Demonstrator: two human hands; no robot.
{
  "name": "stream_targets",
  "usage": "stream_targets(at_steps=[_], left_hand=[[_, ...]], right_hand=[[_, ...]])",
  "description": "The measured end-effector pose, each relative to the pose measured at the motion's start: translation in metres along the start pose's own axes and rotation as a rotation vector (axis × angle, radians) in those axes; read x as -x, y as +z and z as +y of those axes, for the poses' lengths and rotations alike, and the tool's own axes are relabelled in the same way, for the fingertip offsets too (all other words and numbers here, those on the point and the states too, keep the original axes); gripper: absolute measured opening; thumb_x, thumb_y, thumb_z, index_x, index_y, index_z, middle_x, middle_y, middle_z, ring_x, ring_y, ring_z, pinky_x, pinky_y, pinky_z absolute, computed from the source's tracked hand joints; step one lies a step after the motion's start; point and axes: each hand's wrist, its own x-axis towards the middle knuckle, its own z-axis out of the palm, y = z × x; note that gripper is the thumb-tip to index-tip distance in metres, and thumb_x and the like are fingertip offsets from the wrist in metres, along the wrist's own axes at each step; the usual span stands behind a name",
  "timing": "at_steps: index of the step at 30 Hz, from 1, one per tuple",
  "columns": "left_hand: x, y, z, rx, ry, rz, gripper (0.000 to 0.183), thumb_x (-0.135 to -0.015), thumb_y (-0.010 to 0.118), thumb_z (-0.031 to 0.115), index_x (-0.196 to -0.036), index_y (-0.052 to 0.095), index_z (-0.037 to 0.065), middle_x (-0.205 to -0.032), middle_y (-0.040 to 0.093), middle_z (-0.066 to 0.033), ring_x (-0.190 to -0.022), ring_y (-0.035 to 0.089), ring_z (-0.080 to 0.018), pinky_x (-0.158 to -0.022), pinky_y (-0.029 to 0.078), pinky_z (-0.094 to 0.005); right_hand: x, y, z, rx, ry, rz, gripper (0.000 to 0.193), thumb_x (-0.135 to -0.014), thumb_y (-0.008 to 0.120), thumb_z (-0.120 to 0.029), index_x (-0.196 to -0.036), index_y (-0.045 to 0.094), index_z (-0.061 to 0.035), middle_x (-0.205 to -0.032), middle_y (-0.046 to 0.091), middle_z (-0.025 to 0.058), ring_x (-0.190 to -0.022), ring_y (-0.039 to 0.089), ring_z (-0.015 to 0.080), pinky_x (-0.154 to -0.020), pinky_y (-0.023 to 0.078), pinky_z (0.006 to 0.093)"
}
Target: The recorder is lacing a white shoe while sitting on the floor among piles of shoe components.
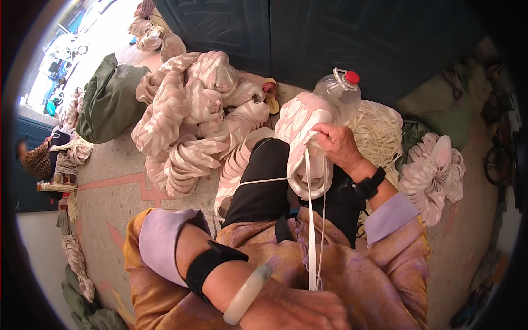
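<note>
White shoe upper [308, 118]: it sat over the lap between the knees, its opening facing the shirt [357, 269].
Right hand [336, 144]: thumb and fingers were pinched on the edge of that opening, well apart from the other hand.
Left hand [300, 311]: it lay low against the shirt; its fingertips were hidden, so I could not tell whether they had closed.
Laces [311, 236]: two pale strands ran straight from the opening down to the left hand.
Jug [336, 96]: clear plastic, red-capped, it stood just behind the upper; any label was too small to make out.
Floor pile [187, 118]: pink-and-white bundles were heaped ahead of the left knee, between a green sack [107, 102] and a sandal [271, 98].
Right side: cream strips [374, 135] lay near another pale bundle [434, 179].
Doorway [60, 60]: daylight glared over vehicles outside, blurring any lettering.
</note>
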Motion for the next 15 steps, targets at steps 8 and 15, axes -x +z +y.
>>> stream_targets(at_steps=[8, 15], left_hand=[[-0.004, 0.003, -0.005, 0.015, 0.047, 0.001, 0.021, -0.077, 0.058, 0.019, -0.07, 0.052, 0.0, -0.055, 0.055, -0.0166, -0.052, 0.057, -0.0343, -0.046, 0.045, -0.0418], [-0.004, 0.003, -0.008, 0.007, 0.013, 0.013, 0.02, -0.077, 0.058, 0.018, -0.07, 0.053, 0.0, -0.056, 0.055, -0.0165, -0.053, 0.057, -0.0338, -0.047, 0.046, -0.0406]], right_hand=[[0.024, -0.009, 0.037, -0.069, 0.273, 0.089, 0.014, -0.081, 0.058, -0.016, -0.088, 0.065, -0.0061, -0.075, 0.065, 0.0138, -0.068, 0.064, 0.0284, -0.062, 0.05, 0.0345], [0.023, -0.005, 0.015, 0.461, 0.021, -0.136, 0.015, -0.08, 0.054, -0.018, -0.071, 0.06, -0.0082, -0.069, 0.061, 0.013, -0.067, 0.062, 0.0323, -0.063, 0.048, 0.0435]])
